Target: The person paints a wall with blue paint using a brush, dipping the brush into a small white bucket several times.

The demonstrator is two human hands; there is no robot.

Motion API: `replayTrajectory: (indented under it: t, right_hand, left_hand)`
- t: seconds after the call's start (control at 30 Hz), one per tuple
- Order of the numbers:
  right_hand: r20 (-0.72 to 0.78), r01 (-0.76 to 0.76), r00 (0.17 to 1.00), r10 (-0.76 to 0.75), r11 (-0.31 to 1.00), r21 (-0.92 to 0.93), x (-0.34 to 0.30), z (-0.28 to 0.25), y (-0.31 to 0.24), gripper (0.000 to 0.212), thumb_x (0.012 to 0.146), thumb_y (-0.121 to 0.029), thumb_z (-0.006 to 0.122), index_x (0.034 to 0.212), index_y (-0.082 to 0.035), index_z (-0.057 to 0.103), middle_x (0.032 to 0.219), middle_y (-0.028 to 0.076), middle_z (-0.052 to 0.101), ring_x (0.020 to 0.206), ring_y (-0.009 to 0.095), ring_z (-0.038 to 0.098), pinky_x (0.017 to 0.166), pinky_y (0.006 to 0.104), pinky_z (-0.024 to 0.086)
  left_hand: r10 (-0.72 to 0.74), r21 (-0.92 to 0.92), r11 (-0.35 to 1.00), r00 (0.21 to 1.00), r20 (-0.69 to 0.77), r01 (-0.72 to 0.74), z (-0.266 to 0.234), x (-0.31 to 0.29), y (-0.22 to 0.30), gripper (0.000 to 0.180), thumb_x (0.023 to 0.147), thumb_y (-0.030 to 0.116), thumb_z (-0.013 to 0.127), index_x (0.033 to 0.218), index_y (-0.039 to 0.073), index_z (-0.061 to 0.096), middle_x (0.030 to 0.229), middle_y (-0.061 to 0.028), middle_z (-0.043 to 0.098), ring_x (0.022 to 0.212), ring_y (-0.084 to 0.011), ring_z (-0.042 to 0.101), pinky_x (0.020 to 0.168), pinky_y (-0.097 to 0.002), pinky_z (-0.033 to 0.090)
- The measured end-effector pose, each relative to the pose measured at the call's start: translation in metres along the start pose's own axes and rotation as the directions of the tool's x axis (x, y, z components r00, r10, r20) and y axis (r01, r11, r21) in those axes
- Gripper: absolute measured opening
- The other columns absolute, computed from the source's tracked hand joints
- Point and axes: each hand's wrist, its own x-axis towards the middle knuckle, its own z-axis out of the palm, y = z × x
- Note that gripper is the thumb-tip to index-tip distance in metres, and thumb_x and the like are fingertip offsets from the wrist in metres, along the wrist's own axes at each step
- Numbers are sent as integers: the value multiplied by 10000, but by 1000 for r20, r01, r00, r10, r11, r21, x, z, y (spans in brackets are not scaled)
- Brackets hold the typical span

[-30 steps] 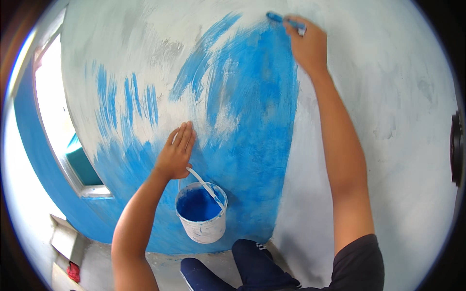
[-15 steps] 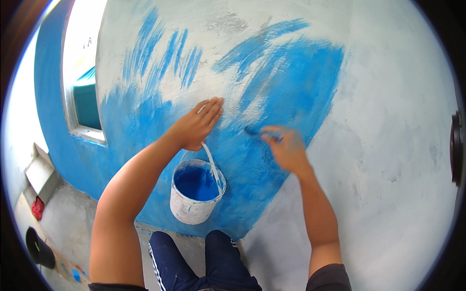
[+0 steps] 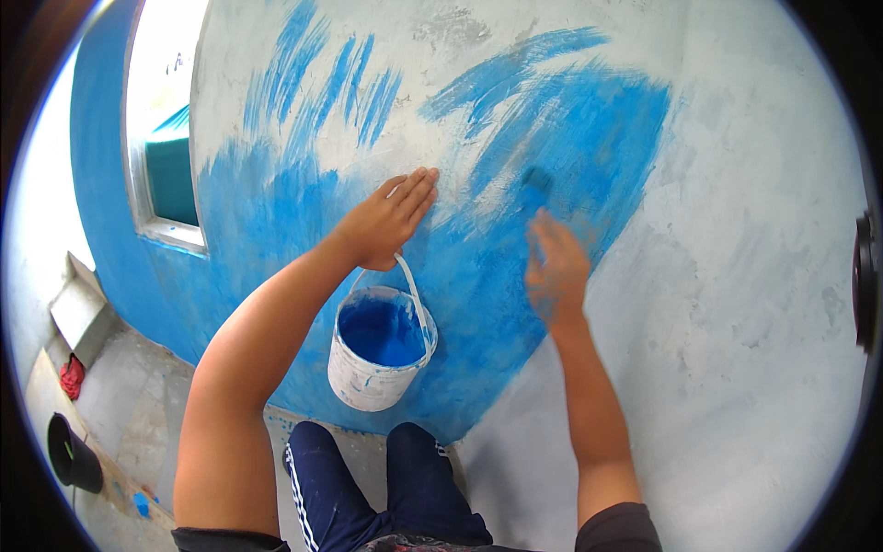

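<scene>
My left hand (image 3: 391,221) rests near the wall with its fingers stretched out together. The white handle of a paint bucket (image 3: 372,391) hangs at its thumb side. The bucket is white and smeared, with blue paint (image 3: 377,333) inside. To the right, my right hand (image 3: 558,276) is blurred by motion and closed around a paintbrush (image 3: 536,181), whose dark, blue-covered bristles touch the painted wall (image 3: 589,138). Its grip is partly hidden by the hand. Blue strokes cover the lower wall, while streaks of bare whitish plaster (image 3: 414,152) show above my left hand.
A window opening (image 3: 170,175) with a pale sill is at the left. The grey-white wall (image 3: 727,276) extends right. On the floor at left stand a black pot (image 3: 75,455) and a red cloth-like thing (image 3: 72,376). My knees are below the bucket.
My right hand and the paintbrush have swept upward and slightly right across the blue area. In the picture, my left hand and the bucket sit slightly higher and farther right.
</scene>
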Motion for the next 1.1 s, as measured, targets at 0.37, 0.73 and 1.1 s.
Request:
replayTrajectory:
  t: [0.37,0.73,1.1]
  right_hand:
    - [211,-471,882,421,779,414,31,-26,5,199,980,-113,783,1151,-10,790,1154,159,800,1017,286,766,859,372,607]
    - [80,-242,970,229,902,357,-45,21,-47,135,995,-93,750,1115,-42,785,1173,141,797,1035,304,779,832,347,611]
    - [-266,-215,912,312,916,339,-7,-3,-15,150,993,-97,758,1132,-43,774,1210,114,798,982,263,783,794,382,619]
  left_hand:
    - [-51,64,997,994,96,45,-27,-47,15,526,688,236,849,1135,-32,780,1539,-196,604,1529,-308,467,1341,-562,208]
    - [-497,-396,797,868,1,457,-10,-145,111,359,654,-48,649,958,74,796,1108,-55,819,987,-230,779,1240,-482,408]
    - [-602,-441,637,765,229,632,-1,-206,134,229,683,-41,635,807,89,777,883,-95,792,836,-316,753,832,-451,594]
